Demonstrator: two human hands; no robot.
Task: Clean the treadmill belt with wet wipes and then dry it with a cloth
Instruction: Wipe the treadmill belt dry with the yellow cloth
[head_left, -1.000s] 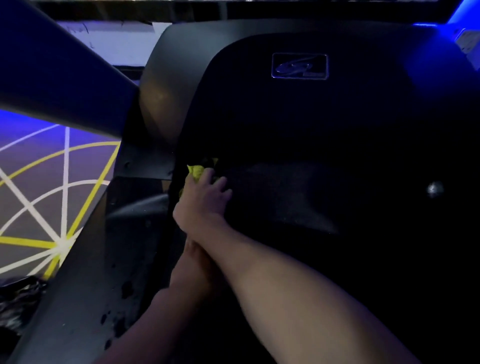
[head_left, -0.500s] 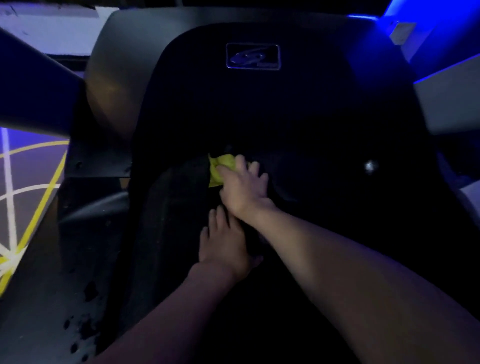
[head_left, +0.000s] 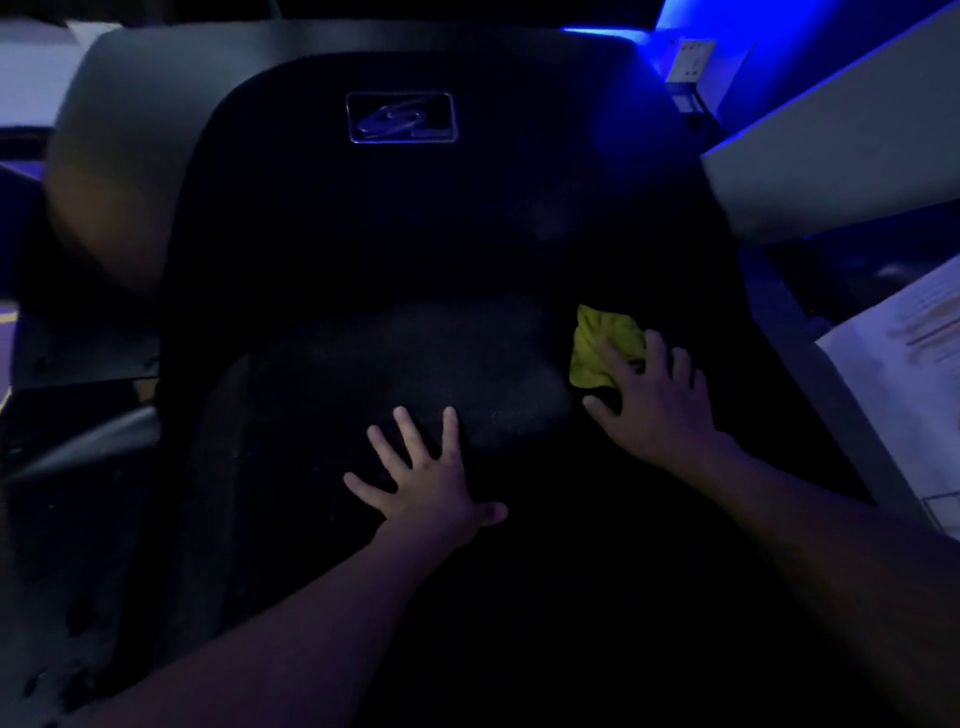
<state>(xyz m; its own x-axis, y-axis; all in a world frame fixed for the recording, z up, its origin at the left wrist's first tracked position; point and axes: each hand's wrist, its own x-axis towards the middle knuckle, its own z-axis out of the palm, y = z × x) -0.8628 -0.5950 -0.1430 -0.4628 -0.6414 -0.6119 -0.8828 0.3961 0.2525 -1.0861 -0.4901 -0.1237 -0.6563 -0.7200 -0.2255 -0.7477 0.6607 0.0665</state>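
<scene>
Yellow cloth (head_left: 605, 345) lay on the right side of the dark belt (head_left: 415, 374), at its far end near the cover (head_left: 467, 234). Half a second earlier it had been left of centre, so it had travelled across. The right hand (head_left: 655, 402) pressed it down with fingers extended, not curled round it. The left hand (head_left: 428, 480) rested palm-down on the belt, fingers spread, holding nothing. Before, it had sat just behind the right hand; now the two were well apart. A badge (head_left: 401, 117) on the cover bore a swirl logo, its lettering too dim to read. Paper (head_left: 904, 374) at the right edge showed printed lines, illegible.
</scene>
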